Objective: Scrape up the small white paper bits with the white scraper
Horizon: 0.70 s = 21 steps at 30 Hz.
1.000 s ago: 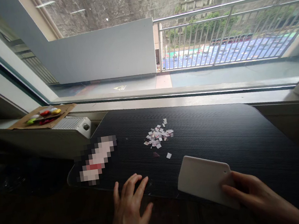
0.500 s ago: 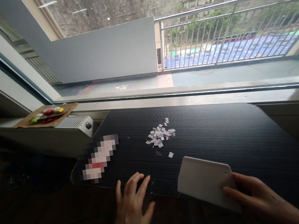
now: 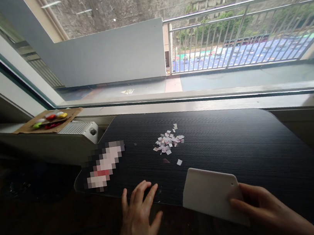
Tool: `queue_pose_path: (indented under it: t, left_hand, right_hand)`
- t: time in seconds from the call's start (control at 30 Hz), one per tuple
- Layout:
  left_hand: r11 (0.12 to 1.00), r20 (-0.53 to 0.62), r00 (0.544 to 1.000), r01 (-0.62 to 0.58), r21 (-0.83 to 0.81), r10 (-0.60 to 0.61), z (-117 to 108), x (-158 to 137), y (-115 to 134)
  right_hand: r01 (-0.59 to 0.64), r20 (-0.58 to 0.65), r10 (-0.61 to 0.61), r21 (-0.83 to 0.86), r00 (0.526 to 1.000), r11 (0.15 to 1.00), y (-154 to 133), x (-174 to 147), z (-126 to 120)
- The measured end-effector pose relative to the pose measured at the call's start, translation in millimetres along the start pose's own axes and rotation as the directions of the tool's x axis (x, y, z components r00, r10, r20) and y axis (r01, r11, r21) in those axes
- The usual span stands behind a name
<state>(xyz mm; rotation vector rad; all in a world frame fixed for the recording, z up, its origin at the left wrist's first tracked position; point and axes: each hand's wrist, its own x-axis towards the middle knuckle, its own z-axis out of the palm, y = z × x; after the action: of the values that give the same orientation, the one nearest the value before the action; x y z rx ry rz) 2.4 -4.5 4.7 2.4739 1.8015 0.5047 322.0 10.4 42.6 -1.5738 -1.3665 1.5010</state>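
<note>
My right hand pinches the right end of a flat white scraper, thumb in front and fingers behind. The scraper is a plain plate with a small hole near its upper right corner, held over the near edge of the black table. My left hand is at the table's front edge, fingers spread and holding nothing. Beyond both hands lies a loose heap of small paper scraps. A single white scrap and a darker reddish one lie apart on the near side of it.
A blurred-out pinkish-white item lies at the table's left end. Behind it are a white heater and brown paper bearing small colourful items. A window sill runs along the table's far edge, below a large window.
The scraper and my right hand have shifted slightly left and a little nearer to me. My left hand and the paper scraps have stayed in place.
</note>
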Motion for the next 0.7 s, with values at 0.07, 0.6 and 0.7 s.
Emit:
queue_pose_path:
  t: [0.07,0.6,0.7]
  left_hand:
    - [1.000,-0.002,1.000,0.000,-0.003,0.000,0,0,0]
    - [1.000,0.015,1.000,-0.002,0.009,0.002,1,-1,-1]
    - [1.000,0.010,1.000,0.006,0.011,-0.006,1,-1,0]
  right_hand:
    - [0.023,-0.062,-0.027,-0.068,0.998,0.997,-3,0,-2]
    - [0.095,-0.040,-0.101,-0.137,0.994,0.986,-14,-1,6]
    - [0.129,-0.110,-0.156,-0.221,0.982,0.967,-10,1,3]
